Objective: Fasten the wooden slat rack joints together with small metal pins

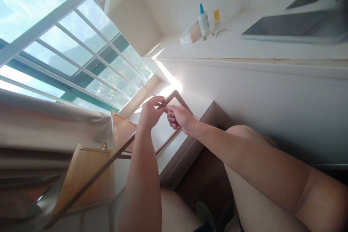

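Observation:
My left hand (151,111) and my right hand (179,117) meet on the corner of a thin wooden frame (179,98), held in front of the sunlit window sill (165,130). Both hands are closed, fingers pinched around the frame's bar near its angled joint. The frame's long bar runs down to the lower left, where it joins light wooden panels (84,174) of the same piece. My knees (244,132) show below the hands.
A window with white bars (81,54) fills the left. A white desk (217,49) at the upper right carries a blue-capped bottle (203,20), a small yellow bottle (216,15), a packet (190,33), small metal tools (217,32) and a tablet (293,27). A curtain (49,127) hangs at left.

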Demonstrator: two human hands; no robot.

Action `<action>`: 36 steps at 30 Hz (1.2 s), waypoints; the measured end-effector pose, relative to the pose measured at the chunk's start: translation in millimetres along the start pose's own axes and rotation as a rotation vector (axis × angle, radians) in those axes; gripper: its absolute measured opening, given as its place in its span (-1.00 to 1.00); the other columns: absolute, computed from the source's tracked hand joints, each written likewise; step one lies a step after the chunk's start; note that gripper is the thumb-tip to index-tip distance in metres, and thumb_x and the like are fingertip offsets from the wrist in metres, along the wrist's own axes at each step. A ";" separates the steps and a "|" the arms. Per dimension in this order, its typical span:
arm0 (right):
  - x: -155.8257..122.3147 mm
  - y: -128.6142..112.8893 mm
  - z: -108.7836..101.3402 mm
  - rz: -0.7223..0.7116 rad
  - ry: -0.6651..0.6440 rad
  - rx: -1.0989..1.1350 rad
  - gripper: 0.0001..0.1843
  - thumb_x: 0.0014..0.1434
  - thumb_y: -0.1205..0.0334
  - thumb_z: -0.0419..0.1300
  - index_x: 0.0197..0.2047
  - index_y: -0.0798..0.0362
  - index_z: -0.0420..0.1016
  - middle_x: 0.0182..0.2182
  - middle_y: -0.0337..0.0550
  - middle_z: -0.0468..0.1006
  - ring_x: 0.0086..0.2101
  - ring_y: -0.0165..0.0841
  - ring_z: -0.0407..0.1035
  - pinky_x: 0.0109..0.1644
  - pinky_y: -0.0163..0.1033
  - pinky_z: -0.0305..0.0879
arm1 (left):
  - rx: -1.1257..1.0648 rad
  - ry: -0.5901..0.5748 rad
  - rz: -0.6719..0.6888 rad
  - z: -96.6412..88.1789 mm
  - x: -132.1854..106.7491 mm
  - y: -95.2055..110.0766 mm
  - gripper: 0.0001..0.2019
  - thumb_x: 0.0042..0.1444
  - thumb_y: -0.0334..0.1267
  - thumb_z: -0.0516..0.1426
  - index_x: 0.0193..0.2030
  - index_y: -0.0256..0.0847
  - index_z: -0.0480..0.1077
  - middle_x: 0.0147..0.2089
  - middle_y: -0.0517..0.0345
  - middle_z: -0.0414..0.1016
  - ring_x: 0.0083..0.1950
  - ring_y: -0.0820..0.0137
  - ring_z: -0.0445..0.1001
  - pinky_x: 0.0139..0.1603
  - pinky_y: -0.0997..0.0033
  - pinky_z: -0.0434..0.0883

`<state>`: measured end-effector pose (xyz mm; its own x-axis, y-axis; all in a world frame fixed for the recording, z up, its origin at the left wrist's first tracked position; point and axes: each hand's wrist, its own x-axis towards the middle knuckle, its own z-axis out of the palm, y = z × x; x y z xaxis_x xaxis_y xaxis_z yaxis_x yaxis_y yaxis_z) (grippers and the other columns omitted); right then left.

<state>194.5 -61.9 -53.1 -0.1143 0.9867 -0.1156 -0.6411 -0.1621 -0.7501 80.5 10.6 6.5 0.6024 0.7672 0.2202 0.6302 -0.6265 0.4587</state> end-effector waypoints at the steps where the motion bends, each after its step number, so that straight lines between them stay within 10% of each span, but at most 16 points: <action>1: -0.3 0.4 0.3 0.000 -0.002 0.007 -0.59 0.22 -0.02 -0.03 -0.56 -0.02 -0.03 -0.71 -0.42 0.02 -0.74 -0.54 -0.03 -0.68 -0.36 -0.15 | 0.002 -0.001 0.000 0.0 0.0 -0.2 -0.74 0.03 -0.27 0.19 -0.11 -0.18 0.52 0.07 0.06 0.50 -0.19 0.34 0.52 -0.08 0.28 0.49; 16: -5.8 0.0 -10.0 -0.053 0.062 -0.172 -0.54 0.22 -0.20 -0.07 -0.45 0.02 0.22 -0.65 -0.36 0.18 -0.70 -0.50 0.10 -0.68 -0.35 -0.07 | 0.010 0.012 -0.022 0.6 0.2 -2.7 -0.73 0.01 -0.24 0.20 -0.10 -0.14 0.52 0.07 0.10 0.50 -0.18 0.33 0.53 -0.14 0.31 0.48; 25: -23.9 -10.8 -13.1 -0.558 0.353 -0.982 -0.73 0.16 0.03 0.08 -0.13 -0.02 0.25 -0.24 -0.22 0.44 -0.40 -0.42 0.28 -0.34 -0.28 0.15 | 0.008 0.027 -0.022 1.3 0.8 -1.6 -0.73 -0.02 -0.27 0.21 -0.13 -0.15 0.53 0.03 0.09 0.52 -0.15 0.31 0.53 -0.09 0.28 0.49; 36: -27.2 -15.8 -16.1 -0.624 0.414 -1.284 -0.83 0.14 0.13 0.09 -0.22 -0.01 0.24 -0.25 -0.21 0.45 -0.34 -0.36 0.31 -0.37 -0.29 0.03 | 0.005 0.027 -0.034 2.1 -0.2 -2.7 -0.75 -0.01 -0.27 0.20 -0.15 -0.12 0.52 0.05 0.13 0.51 -0.15 0.31 0.53 -0.10 0.29 0.49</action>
<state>219.9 -86.0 -48.6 0.2803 0.8604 0.4255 0.6126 0.1809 -0.7694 79.7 11.8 3.4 0.5670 0.7916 0.2276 0.6527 -0.6004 0.4621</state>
